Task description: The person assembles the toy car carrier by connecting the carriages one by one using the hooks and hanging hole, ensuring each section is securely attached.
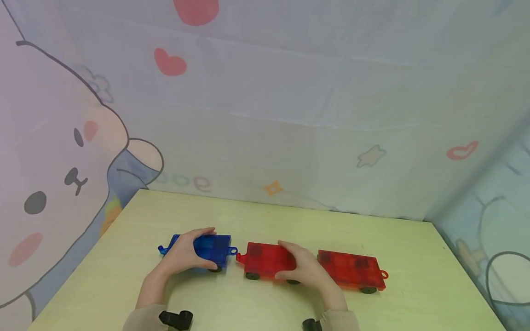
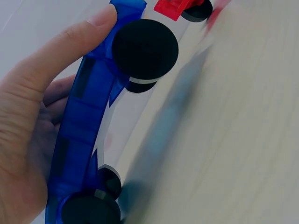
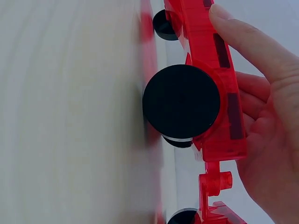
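My left hand point(image 1: 182, 254) grips a translucent blue toy wagon point(image 1: 215, 247) from above, thumb on the near side. In the left wrist view the blue wagon's black wheels point(image 2: 145, 49) appear lifted off the tabletop. My right hand point(image 1: 307, 268) holds a translucent red toy wagon point(image 1: 265, 259) across its sides, near its right end. The blue wagon's ring point(image 1: 233, 251) is close by the red wagon's hook point(image 1: 240, 259); I cannot tell whether they touch. Behind the right hand stands a second red wagon point(image 1: 349, 270), joined to the held red one by a coupling point(image 3: 214, 181).
All the wagons are over a pale yellow table point(image 1: 256, 303). A printed cloth point(image 1: 269, 92) with hearts and a cartoon animal hangs behind the table's back edge and along the sides.
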### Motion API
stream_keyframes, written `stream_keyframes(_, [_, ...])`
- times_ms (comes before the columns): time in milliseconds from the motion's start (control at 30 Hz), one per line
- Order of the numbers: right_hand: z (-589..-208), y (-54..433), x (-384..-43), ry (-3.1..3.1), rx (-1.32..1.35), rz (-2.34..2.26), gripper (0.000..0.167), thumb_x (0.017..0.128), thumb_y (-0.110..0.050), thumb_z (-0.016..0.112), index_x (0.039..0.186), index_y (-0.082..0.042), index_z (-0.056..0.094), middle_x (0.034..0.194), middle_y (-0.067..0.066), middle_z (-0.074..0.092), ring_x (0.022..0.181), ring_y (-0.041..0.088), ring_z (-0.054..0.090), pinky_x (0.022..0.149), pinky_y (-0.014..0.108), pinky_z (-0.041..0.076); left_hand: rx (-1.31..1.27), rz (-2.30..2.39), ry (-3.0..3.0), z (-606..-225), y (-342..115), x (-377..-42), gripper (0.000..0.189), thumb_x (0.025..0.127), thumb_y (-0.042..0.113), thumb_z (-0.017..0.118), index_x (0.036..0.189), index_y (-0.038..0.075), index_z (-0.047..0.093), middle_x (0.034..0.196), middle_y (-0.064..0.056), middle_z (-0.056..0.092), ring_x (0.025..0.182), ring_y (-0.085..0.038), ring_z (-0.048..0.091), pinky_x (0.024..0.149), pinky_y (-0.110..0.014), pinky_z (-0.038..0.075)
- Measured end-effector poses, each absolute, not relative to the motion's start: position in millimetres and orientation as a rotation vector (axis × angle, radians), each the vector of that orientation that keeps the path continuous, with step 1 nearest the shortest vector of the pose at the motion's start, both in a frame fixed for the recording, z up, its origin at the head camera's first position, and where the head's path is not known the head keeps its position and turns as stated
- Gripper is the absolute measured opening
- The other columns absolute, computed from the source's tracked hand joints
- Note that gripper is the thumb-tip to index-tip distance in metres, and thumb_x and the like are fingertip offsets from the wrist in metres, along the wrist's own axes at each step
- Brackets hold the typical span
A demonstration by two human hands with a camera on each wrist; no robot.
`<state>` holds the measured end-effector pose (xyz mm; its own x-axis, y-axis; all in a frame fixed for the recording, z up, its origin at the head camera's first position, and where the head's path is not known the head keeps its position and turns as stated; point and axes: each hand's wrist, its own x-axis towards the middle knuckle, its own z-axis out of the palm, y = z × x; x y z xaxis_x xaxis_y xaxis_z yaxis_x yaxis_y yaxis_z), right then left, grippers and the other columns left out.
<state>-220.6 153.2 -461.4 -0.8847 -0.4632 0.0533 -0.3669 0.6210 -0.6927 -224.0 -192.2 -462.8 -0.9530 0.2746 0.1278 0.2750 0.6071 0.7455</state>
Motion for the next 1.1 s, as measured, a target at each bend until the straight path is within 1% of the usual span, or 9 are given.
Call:
stream_keyframes(367, [-461.2, 153.2, -220.0, 2.711, -0.704, -1.099, 0.082, 0.079, -0.033, 0.082, 0.144, -0.002, 0.045, 0.146, 0.014, 0.05, 0.137, 0.037, 0.043, 0.112, 0.055, 0.036, -0.483, -1.303, -2.833, -462.8, -185.9, -223.6, 0.094, 0.066, 0.041, 0.09, 0.143, 0.007, 0.048, 0.138, -0.012, 0.058, 0.133, -0.041, 0.045, 0.104, -0.065, 0.038])
stream_keyframes(767, [-461.8, 153.1, -220.3, 2.714, -0.699, -1.1, 0.081, 0.079, -0.034, 0.082, 0.145, -0.004, 0.045, 0.146, 0.014, 0.05, 0.137, 0.037, 0.042, 0.112, 0.054, 0.036, -0.518, -1.304, -2.833, -462.5, -182.7, -223.5, 0.094, 0.065, 0.04, 0.09, 0.142, 0.004, 0.049, 0.137, -0.012, 0.059, 0.131, -0.041, 0.047, 0.103, -0.064, 0.041])
stream_keyframes(1100, [-462.3, 153.6, -220.4, 2.72, -0.703, -1.092, 0.081, 0.079, -0.034, 0.082, 0.145, -0.004, 0.045, 0.146, 0.014, 0.05, 0.137, 0.037, 0.042, 0.112, 0.054, 0.036, -0.497, -1.29, -2.85, -461.5, -181.2, -223.2, 0.095, 0.065, 0.041, 0.091, 0.142, 0.006, 0.049, 0.138, -0.011, 0.058, 0.132, -0.04, 0.047, 0.104, -0.063, 0.04])
